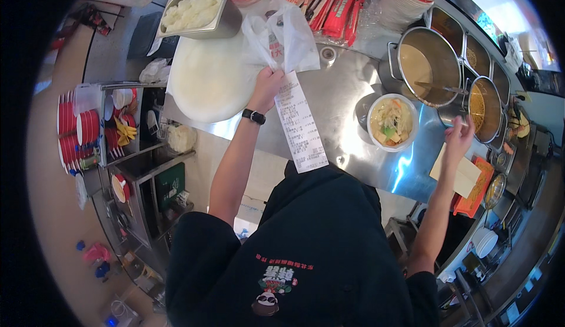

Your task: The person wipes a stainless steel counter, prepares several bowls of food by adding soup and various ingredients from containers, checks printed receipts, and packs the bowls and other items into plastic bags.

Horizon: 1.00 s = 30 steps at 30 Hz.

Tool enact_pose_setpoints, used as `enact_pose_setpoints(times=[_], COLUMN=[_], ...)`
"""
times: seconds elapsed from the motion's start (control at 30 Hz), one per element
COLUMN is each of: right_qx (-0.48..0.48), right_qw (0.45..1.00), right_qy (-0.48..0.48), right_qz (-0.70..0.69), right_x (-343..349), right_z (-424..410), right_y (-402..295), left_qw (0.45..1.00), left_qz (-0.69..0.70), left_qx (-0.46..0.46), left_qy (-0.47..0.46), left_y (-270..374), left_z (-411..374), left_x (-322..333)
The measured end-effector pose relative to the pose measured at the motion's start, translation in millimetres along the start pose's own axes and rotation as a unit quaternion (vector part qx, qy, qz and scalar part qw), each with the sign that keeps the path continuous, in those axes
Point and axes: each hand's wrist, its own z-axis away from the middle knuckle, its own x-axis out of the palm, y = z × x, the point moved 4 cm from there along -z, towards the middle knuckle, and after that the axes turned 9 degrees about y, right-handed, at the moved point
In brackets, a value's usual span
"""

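Observation:
My left hand [267, 87], with a dark watch on the wrist, grips the gathered neck of a white plastic carrier bag [293, 40]. A long printed receipt [302, 124] hangs from the same spot towards me. On the steel counter [342, 102], right of the receipt, stands a round white bowl of soup [393, 123] with tofu, greens and sprouts. My right hand [459, 139] is raised beside a steel pot of yellowish food [479, 106], its fingers loosely curled and apart, with nothing visible in them. Pale yellow sheets [457, 171] lie below that hand.
A large soup pot [428, 62] with a ladle stands behind the bowl. At the back are wrapped chopsticks [337, 11] and stacked paper cups [406, 0]. A round white cutting board [205, 79] and a steel pan of pale food [194, 11] stand left. An orange tray [474, 190] is at right.

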Motion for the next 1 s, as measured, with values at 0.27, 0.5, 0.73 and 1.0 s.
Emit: enact_pose_setpoints(times=[0.27,0.5,0.73,1.0], right_qx=[0.046,-0.154,-0.138,-0.062], right_qw=[0.995,0.945,0.965,0.99], right_qy=[-0.088,-0.225,-0.188,-0.122], right_qz=[0.031,0.18,0.116,0.023], right_x=[49,83,37,-22], right_z=[-89,-56,-58,-70], right_y=[3,-32,-68,-80], left_qw=[1.0,1.0,1.0,1.0], left_qz=[0.012,-0.013,-0.001,-0.019], left_qx=[0.007,-0.016,-0.002,0.014], left_qy=[-0.004,-0.013,0.001,0.0], left_y=[21,27,21,19], left_z=[5,8,10,9], left_x=[5,2,-1,-1])
